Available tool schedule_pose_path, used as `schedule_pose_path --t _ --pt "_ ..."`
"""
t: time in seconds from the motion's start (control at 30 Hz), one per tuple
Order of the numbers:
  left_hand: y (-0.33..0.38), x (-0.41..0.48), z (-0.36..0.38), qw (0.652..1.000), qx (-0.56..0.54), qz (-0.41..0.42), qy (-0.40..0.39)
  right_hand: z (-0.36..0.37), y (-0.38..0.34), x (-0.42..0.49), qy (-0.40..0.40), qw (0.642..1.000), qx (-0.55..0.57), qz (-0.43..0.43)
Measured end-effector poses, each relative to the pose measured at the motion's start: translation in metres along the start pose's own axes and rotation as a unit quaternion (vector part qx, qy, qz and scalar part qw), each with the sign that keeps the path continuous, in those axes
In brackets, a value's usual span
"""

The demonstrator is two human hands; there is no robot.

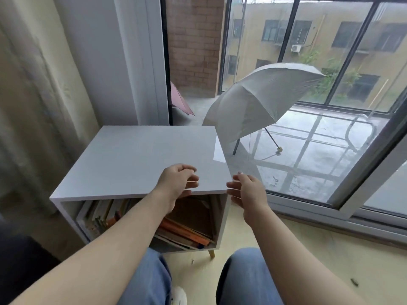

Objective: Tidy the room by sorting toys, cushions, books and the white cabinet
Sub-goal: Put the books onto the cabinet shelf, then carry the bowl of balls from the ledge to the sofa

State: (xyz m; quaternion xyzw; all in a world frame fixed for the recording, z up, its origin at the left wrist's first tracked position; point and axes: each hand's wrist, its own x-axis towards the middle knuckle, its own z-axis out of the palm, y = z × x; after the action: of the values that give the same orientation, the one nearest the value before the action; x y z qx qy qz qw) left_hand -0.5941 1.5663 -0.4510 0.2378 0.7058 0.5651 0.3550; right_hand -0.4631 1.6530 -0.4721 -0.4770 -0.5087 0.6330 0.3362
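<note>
Mid-frame, the cabinet (132, 159) stands with books (187, 230) inside. Our left hand (176, 183) hovers loosely curled over its front edge, gripping nothing; our right hand (248, 190), fingers spread, is beside its right corner.

A pale curtain (33, 95) hangs on the left. A big window (295, 51) with dark bars fills the right side. Outside, on the wet grey balcony floor (319, 133), a grey umbrella (264, 95) lies open on its side, its handle pointing down at the ground. A pink umbrella (179, 102) peeks out near the red brick wall (193, 40). Across the way stands a yellow building (326, 18) with a white air box (295, 48) on it and green leaves (330, 78) in front. Inside, a small dark speck (354, 282) lies on the yellow floor (308, 249).
</note>
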Motion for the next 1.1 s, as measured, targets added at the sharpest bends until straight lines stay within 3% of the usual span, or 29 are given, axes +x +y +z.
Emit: schedule_pose_path --t 0.33,0.5,0.73,0.93,1.1 --pt "0.027 0.136 0.055 1.0 0.002 -0.029 -0.004 0.029 -0.032 0.143 -0.014 1.0 -0.005 0.021" --pt "0.081 0.167 0.073 0.996 0.027 -0.081 -0.018 0.024 -0.073 0.164 0.01 0.993 0.02 0.116" --pt "0.23 0.123 0.132 0.98 0.038 -0.158 -0.114 -0.046 -0.207 0.113 0.126 0.967 0.075 0.209" --pt "0.322 0.069 0.237 0.956 0.083 -0.137 -0.247 -0.151 -0.289 0.067 0.22 0.949 0.128 0.188" --pt "0.346 0.015 0.324 0.933 0.108 -0.127 -0.318 -0.253 -0.313 0.036 0.268 0.934 0.162 0.173"
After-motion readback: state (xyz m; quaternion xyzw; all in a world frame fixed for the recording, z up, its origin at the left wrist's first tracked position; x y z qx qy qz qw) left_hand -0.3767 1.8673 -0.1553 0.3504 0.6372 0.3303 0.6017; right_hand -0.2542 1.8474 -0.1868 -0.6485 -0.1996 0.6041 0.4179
